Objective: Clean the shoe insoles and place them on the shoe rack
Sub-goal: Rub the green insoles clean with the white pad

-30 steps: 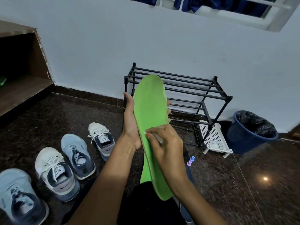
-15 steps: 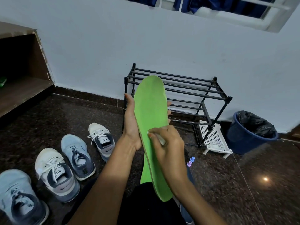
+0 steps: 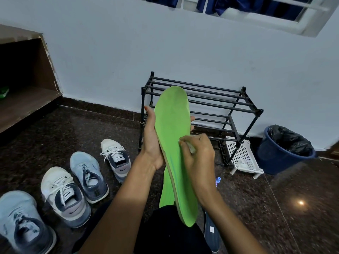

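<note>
right hand point(image 3: 199, 160) with wipe point(image 3: 191, 148), higher on insole point(image 3: 172, 129)

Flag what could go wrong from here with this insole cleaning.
1. The left hand grips the green insole only at its middle. Pressure from the right hand, which pinches a small white cleaning tool, could bend the insole or twist it loose.
2. The shoe rack has only thin bars with gaps, so a flexible insole may sag or slip through.

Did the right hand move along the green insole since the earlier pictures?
Yes. The right hand, gripping a small white object, has slid up the green insole and slightly right, nearer the black shoe rack, which has not shifted.
</note>
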Action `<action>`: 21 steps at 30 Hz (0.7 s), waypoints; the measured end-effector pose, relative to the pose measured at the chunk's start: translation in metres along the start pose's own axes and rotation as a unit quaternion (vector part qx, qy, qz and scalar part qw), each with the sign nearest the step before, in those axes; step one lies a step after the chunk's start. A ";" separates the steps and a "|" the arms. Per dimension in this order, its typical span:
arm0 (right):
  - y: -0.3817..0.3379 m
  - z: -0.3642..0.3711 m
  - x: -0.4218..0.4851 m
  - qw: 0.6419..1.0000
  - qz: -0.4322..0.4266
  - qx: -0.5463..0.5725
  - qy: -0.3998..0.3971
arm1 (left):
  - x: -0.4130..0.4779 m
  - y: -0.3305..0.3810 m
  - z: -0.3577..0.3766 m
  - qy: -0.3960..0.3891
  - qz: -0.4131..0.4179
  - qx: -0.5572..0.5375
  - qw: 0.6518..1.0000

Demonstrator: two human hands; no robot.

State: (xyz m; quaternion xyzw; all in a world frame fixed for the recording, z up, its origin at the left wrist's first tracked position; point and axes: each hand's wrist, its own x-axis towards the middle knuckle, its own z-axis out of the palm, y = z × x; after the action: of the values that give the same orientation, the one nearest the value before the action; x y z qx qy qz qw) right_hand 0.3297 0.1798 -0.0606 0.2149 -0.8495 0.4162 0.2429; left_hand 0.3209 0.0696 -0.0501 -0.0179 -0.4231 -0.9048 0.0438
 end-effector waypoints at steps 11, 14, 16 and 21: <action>0.002 -0.005 0.018 0.999 -0.003 -0.040 0.024 | -0.001 -0.001 0.004 -0.018 -0.012 0.007 1.000; 0.001 -0.001 0.019 0.999 0.009 -0.037 0.029 | -0.001 -0.001 0.004 -0.011 -0.012 0.002 1.000; -0.002 0.001 0.011 1.000 0.017 -0.003 0.009 | -0.001 0.000 0.002 -0.001 -0.007 0.000 1.000; -0.012 -0.002 -0.013 0.997 -0.005 0.069 -0.035 | -0.001 0.002 0.000 0.004 -0.006 -0.017 1.000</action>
State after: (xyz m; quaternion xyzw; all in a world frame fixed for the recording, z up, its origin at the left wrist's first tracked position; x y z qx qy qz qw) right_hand 0.3476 0.1770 -0.0599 0.2494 -0.8255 0.4653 0.1997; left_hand 0.3220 0.0679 -0.0485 -0.0121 -0.4078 -0.9121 0.0395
